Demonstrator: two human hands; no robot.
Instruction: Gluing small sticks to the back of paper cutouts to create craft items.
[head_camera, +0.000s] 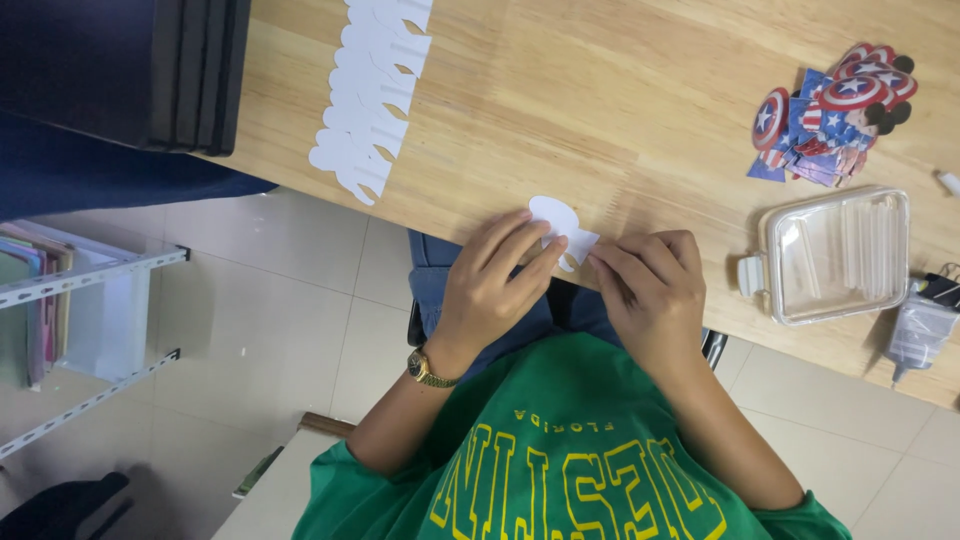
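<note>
On the pale wooden table (620, 120), both the left hand (497, 290) and right hand (648, 290) pinch one small white paper cutout (560, 225) at the near edge, with a row of finished white cutouts (370, 95) at eleven o'clock and colourful shield-printed stickers (840, 110) unused at two o'clock.

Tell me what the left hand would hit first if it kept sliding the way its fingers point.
The left hand points up-right across the white paper cutout it touches. Beyond that lies bare wooden table; the way looks free, though depth is uncertain.
</note>
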